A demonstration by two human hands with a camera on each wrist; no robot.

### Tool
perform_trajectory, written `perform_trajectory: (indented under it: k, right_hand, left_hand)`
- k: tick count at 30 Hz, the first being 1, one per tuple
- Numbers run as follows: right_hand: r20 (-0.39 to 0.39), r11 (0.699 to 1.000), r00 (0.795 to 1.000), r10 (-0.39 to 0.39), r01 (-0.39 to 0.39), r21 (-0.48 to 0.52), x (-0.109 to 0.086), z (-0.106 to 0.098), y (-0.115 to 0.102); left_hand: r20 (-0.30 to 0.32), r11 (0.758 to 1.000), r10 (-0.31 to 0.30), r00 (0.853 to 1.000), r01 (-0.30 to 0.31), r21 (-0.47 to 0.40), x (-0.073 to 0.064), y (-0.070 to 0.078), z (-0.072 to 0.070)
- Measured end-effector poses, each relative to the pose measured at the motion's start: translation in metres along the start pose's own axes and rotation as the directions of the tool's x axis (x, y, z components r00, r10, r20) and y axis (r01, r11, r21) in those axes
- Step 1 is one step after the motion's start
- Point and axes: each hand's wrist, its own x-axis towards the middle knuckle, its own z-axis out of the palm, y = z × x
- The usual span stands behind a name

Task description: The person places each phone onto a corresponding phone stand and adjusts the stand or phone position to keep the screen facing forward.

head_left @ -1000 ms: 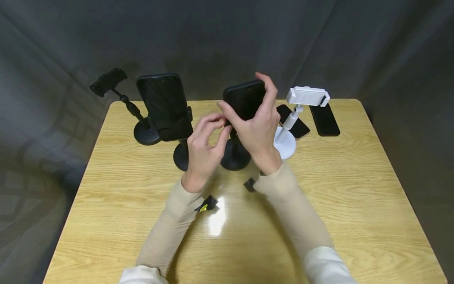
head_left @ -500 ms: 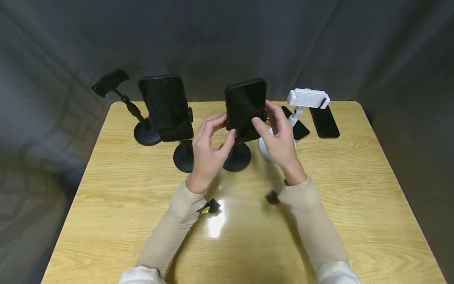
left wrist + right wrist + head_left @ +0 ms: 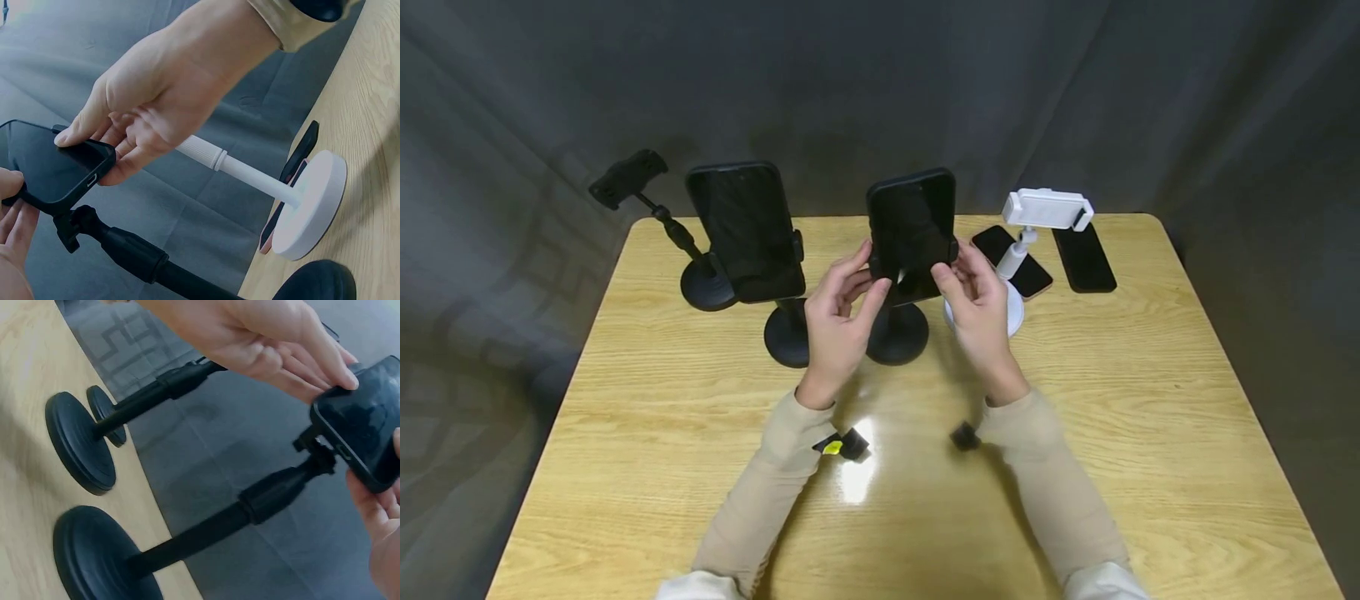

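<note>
In the head view a black smartphone (image 3: 913, 221) stands upright in the clamp of a black phone stand, whose round base (image 3: 897, 337) rests on the table. My left hand (image 3: 837, 333) pinches the phone's lower left side, thumb in front and fingers behind. On the lower right side my right hand (image 3: 981, 321) does the same, its thumb pressed on the front near the edge. The right wrist view shows the stand's neck (image 3: 275, 494) running up behind the phone (image 3: 369, 425). The left wrist view shows the phone's charging-port edge; most of the clamp is hidden.
Left of my hands, another black phone (image 3: 747, 229) sits in a second stand. Farther left is a black stand with a bare holder (image 3: 628, 179). To the right stands a white phone stand (image 3: 1047, 208), with two dark phones lying flat near it, one of them (image 3: 1084, 258) farther right.
My right hand has come down from the phone's upper right corner to its lower right side. My left hand stays at the lower left side, and its thumb has shifted slightly.
</note>
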Motion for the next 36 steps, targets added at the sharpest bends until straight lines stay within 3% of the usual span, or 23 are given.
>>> perform_trajectory:
  k: [8,21,27,36]
  right_hand:
    - [-0.064,1.0,0.998,-0.002,0.003,0.013,-0.008,0.01,0.007]
    - [-0.117,0.996,0.99,-0.074,0.08,0.046,-0.015,0.025,0.013]
    - [-0.14,0.995,0.987,-0.074,0.082,0.051,-0.017,0.028,0.014]
    - [-0.153,0.997,0.987,-0.053,0.06,0.04,-0.017,0.035,0.009]
  left_hand:
    - [-0.021,1.0,-0.017,1.0,0.017,0.0,0.001,-0.007,-0.003]
    - [-0.088,0.997,0.057,0.994,-0.052,0.059,0.003,-0.017,-0.004]
    - [-0.108,0.995,0.056,0.993,-0.047,0.085,0.001,-0.017,-0.003]
    - [-0.166,0.998,-0.015,0.986,0.004,-0.065,0.002,-0.016,0.0]
